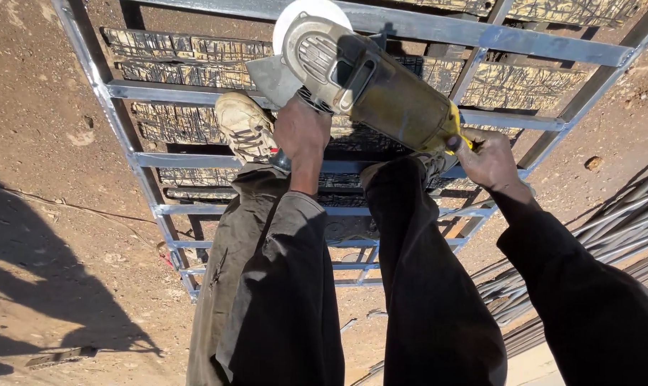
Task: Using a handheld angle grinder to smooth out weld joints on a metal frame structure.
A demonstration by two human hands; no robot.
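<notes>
Both hands carry a large grey-and-yellow angle grinder (367, 78) above a grey steel bar frame (438, 32) lying on the dirt ground. The left hand (302, 132) has its fingers clamped on the side handle; the right hand (490, 159) grips the yellow rear handle. A tan shoe (244, 125) rests on the frame's bar.

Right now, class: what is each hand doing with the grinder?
Left hand: closed around the side handle of the grinder.
Right hand: closed on the grinder's rear handle, fingers wrapped round it.
</notes>
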